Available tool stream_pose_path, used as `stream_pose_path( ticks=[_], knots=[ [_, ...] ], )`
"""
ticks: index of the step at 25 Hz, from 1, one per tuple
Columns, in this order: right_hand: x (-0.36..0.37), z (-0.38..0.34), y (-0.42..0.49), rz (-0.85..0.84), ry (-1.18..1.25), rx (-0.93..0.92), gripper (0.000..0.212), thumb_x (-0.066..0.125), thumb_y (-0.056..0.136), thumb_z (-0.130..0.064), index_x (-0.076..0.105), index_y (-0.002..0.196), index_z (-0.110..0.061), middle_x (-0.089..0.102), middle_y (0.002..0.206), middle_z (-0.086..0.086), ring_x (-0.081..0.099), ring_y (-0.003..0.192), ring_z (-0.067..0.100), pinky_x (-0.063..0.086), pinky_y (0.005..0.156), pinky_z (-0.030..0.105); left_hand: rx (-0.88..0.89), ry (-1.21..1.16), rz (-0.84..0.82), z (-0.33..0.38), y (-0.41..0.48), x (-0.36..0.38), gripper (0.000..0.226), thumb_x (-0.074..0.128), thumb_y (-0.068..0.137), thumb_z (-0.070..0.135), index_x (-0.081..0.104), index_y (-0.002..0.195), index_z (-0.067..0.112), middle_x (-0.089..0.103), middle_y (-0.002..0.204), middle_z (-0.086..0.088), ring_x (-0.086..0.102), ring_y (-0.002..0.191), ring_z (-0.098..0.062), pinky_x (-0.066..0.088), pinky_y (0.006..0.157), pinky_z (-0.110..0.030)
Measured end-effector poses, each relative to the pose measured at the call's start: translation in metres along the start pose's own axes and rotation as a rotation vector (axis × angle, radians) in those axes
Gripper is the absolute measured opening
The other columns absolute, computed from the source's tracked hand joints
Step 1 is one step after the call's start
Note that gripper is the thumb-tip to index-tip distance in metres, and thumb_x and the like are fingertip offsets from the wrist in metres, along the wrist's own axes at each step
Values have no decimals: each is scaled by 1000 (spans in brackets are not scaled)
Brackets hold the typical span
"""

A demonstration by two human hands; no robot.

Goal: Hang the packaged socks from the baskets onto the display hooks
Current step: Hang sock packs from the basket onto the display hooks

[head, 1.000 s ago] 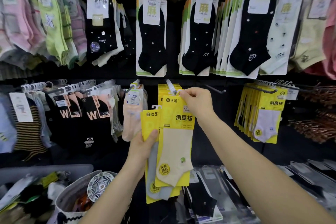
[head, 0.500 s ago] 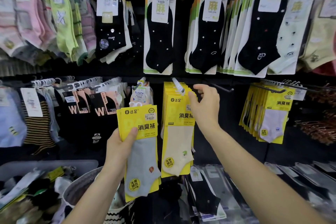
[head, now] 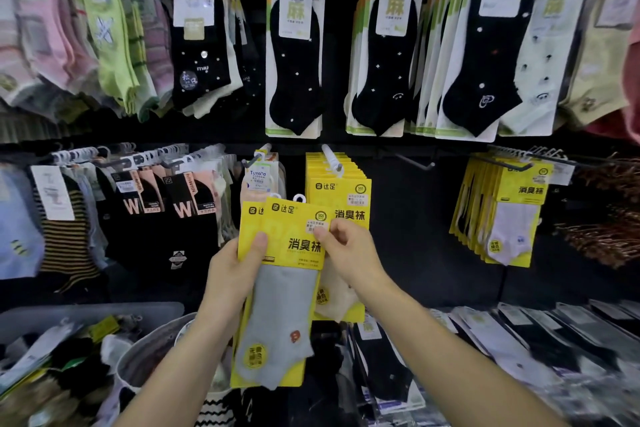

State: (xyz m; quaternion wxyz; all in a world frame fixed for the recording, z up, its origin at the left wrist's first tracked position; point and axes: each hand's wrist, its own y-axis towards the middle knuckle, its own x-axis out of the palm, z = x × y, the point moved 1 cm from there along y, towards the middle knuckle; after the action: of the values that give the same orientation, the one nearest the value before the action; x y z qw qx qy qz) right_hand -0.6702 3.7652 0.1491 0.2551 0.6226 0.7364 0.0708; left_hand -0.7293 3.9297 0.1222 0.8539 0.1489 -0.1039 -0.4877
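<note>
My left hand (head: 232, 274) grips a small stack of yellow sock packs (head: 281, 288) by the left edge; the front pack shows a grey sock. My right hand (head: 346, 253) pinches the front pack's right edge near its price sticker. Just behind them, a row of the same yellow packs (head: 343, 191) with a cream sock hangs on a white-tipped display hook (head: 330, 157). A white hanger loop on the held packs pokes up at the top.
A bare black hook (head: 414, 161) juts out right of the yellow row. More yellow packs (head: 505, 215) hang further right. Black sock packs (head: 294, 62) hang above. A round basket (head: 145, 367) and a grey bin (head: 93, 314) of socks sit lower left; flat packs (head: 519, 340) lie lower right.
My right hand left the hanging yellow pack on the hook and came down to pinch the packs in my left hand, which rose slightly toward the centre.
</note>
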Motion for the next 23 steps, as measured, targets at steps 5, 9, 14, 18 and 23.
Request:
stream_pose_path(
  ticks=[5,9,14,18,23],
  knots=[
    [-21,7,2,138,186,45,20,54,94,-18,59,84,-2,64,82,21,56,68,23,48,66,34,-29,-82,68,1,-3,1,23,53,93,28,64,75,19,69,65,5,62,66,-15,49,63,-32],
    [-47,10,15,285,238,81,17,52,95,-19,61,81,-22,70,81,-1,64,70,8,52,65,26,-59,-123,89,1,0,4,20,53,94,30,66,82,20,73,79,-1,68,78,-22,54,74,-39],
    [-49,-2,34,251,160,57,17,54,94,-21,62,79,-20,71,73,-6,68,68,5,54,60,20,-75,-144,98,1,1,3,22,52,94,31,66,87,16,73,88,-9,69,85,-28,55,78,-43],
    [-41,1,46,247,61,104,17,55,93,-25,63,84,-13,72,83,5,69,84,27,55,77,42,-83,-150,112,-1,-1,-1,26,52,94,31,65,94,9,71,94,-15,68,88,-30,54,80,-45],
    [-38,7,50,241,25,100,17,54,93,-26,63,86,-12,72,85,6,68,85,28,55,80,46,-75,-169,87,0,-4,-1,27,51,94,29,65,96,6,71,95,-17,67,91,-33,53,84,-48]
  ],
)
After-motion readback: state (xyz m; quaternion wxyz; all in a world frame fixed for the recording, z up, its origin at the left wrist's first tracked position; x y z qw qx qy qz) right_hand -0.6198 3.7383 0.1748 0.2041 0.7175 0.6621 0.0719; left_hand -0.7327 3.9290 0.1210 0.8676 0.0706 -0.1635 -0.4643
